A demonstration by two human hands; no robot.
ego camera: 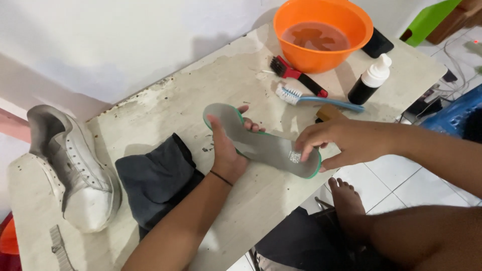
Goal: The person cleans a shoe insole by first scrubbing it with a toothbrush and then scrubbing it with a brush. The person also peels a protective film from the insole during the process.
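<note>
A grey shoe insole [261,145] with a green edge is in the middle of the frame, held up just over the table [221,85]. The left hand [227,150] wraps around its middle, thumb on top and fingers curled under, gripping it tight. The right hand [346,143] pinches the heel end at the right, thumb under and fingers on top, by a small white patch.

The table is pale and worn, with chipped dark spots. It stands against a white wall, and white floor tiles show at the lower right.

A dark grey cloth [155,180] lies at the left of the hands. A white shoe [70,165] rests at the far left. At the top sits an orange bowl [321,30] of brownish water. Below it lie a black and red brush [296,75] and a blue toothbrush [316,99]. A small black bottle [369,83] with a white cap stands at the upper right. The person's bare foot [346,200] shows at the lower right
</note>
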